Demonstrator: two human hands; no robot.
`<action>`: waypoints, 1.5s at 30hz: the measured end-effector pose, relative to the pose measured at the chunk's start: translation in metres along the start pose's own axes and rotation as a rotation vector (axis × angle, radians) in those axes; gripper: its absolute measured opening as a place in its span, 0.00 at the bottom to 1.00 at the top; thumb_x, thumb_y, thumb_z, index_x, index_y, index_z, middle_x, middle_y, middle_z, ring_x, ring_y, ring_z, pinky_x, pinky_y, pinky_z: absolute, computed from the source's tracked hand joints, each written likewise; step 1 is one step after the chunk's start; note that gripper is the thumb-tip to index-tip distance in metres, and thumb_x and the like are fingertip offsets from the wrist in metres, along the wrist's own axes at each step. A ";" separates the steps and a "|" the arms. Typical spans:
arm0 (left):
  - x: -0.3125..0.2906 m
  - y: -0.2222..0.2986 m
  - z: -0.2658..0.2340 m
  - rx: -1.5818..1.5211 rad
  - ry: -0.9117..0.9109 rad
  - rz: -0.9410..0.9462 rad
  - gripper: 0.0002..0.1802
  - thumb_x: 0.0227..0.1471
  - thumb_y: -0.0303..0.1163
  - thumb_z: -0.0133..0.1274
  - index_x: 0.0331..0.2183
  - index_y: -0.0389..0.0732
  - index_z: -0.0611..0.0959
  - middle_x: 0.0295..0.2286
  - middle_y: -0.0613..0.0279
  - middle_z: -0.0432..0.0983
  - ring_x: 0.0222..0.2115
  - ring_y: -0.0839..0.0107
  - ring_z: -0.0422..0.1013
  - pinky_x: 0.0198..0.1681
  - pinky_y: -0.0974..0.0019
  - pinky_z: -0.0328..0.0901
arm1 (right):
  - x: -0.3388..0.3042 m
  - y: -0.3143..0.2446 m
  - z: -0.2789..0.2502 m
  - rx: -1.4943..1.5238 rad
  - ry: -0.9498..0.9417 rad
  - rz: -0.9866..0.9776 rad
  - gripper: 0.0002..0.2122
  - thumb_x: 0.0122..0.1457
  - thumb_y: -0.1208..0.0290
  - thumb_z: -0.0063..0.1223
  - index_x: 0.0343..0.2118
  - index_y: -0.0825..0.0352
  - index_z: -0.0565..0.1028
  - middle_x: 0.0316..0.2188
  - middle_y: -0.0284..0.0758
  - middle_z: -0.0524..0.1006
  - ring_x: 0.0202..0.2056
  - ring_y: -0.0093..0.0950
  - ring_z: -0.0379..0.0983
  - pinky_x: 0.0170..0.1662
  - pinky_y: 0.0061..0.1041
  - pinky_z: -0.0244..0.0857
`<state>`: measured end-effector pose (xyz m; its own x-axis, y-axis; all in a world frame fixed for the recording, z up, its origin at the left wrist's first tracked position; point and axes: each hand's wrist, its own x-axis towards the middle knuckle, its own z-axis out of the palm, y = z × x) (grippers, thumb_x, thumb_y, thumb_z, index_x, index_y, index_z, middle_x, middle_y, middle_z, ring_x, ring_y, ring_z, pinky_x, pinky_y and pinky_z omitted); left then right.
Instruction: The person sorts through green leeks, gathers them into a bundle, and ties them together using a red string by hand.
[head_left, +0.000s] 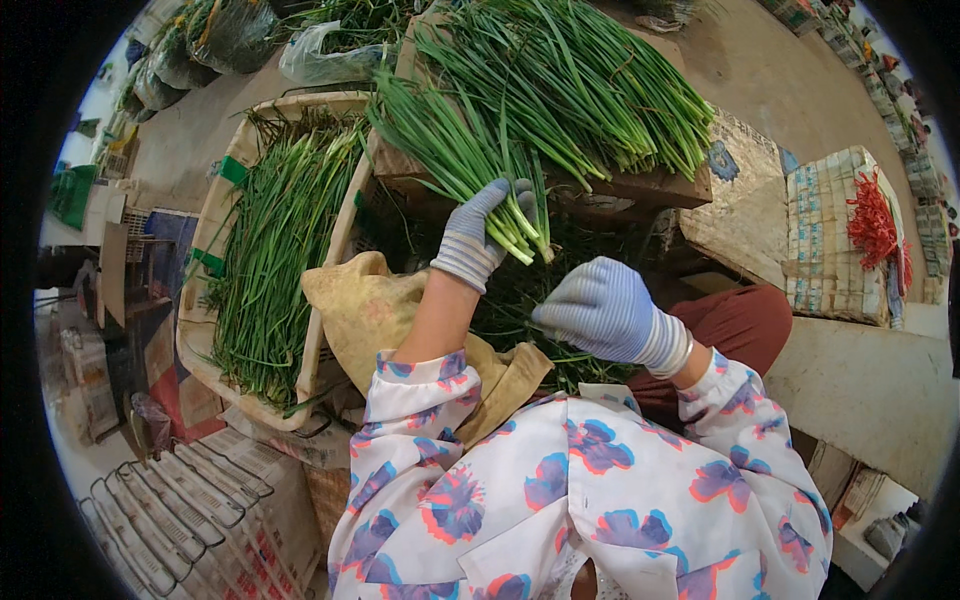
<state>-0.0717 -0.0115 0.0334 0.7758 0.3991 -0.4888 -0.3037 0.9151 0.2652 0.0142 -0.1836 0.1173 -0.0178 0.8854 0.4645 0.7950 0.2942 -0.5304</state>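
My left hand (478, 228), in a white-and-blue striped glove, is wrapped round a small bunch of garlic chives (450, 150). Their pale stem ends point toward me and the green leaves run up and to the left. Lower and to the right is my right hand (610, 312), in a matching glove. Its fingers are pinched together, and whatever they hold, if anything, is hidden. Beyond my hands, a large pile of chives (590, 85) lies on a raised wooden surface (640, 188). Loose green leaves (510, 318) lie below my hands, above my lap.
A pale plastic crate (335, 245) full of long green chives stands to my left. A tan cloth (370, 305) hangs beside it. At the right is a white box (835, 230) with a bunch of red ties (872, 225) on it. Wrapped bundles (235, 35) stand far left.
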 end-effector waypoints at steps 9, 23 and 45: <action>-0.001 -0.012 -0.012 0.353 -0.132 0.094 0.19 0.47 0.29 0.51 0.42 0.32 0.73 0.37 0.53 0.73 0.34 0.63 0.71 0.37 0.61 0.69 | 0.023 0.054 0.051 0.818 0.221 0.966 0.09 0.52 0.72 0.53 0.35 0.71 0.74 0.28 0.31 0.75 0.30 0.16 0.69 0.34 0.17 0.63; -0.017 0.020 -0.011 -0.073 -0.238 0.149 0.16 0.51 0.24 0.46 0.43 0.29 0.69 0.41 0.49 0.69 0.40 0.63 0.70 0.44 0.65 0.69 | -0.054 0.041 0.010 -0.178 -0.621 0.400 0.14 0.50 0.64 0.50 0.38 0.63 0.73 0.32 0.39 0.73 0.33 0.38 0.71 0.37 0.30 0.66; -0.020 0.009 -0.019 -0.068 -0.151 0.041 0.19 0.46 0.22 0.49 0.44 0.40 0.69 0.28 0.58 0.71 0.34 0.61 0.71 0.45 0.50 0.65 | 0.029 -0.003 -0.023 1.141 -0.006 0.295 0.04 0.49 0.76 0.51 0.26 0.71 0.72 0.28 0.36 0.70 0.31 0.27 0.68 0.34 0.25 0.61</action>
<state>-0.1001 -0.0101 0.0297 0.8350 0.4275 -0.3465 -0.3694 0.9021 0.2230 0.0253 -0.1671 0.1490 0.0705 0.9739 0.2156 -0.2337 0.2262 -0.9456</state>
